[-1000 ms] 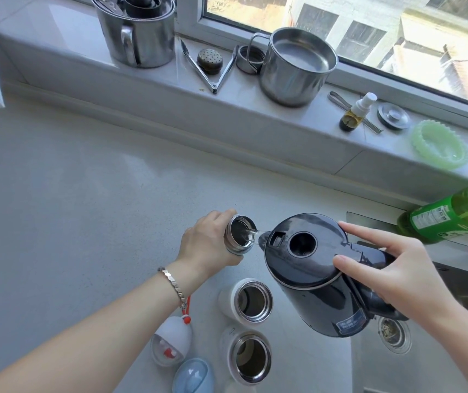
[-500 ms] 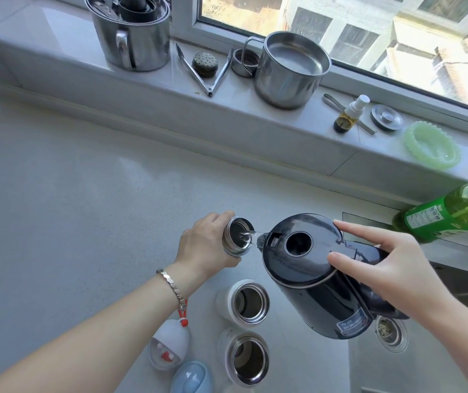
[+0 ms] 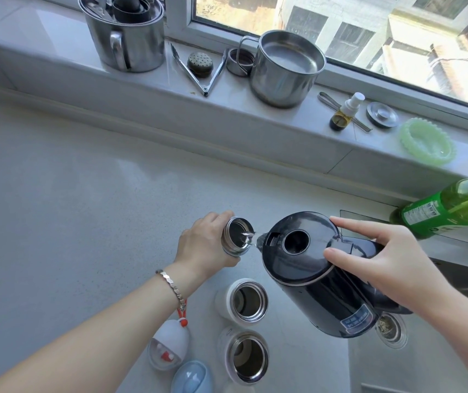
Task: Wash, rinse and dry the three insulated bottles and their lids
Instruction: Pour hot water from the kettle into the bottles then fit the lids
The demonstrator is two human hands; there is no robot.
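Filling for the wash, seemingly: left hand [image 3: 204, 246] clasps the small bottle [image 3: 235, 236]; right hand [image 3: 383, 268] grips the kettle [image 3: 312, 279], pouring just beside the left fingertips; next, level it before overflow.

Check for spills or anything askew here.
No spill visible: the stream from the kettle lands inside the bottle the left hand grips. The right hand tilts the kettle on purpose. The green bottle leans at the frame edge, possibly lens distortion.
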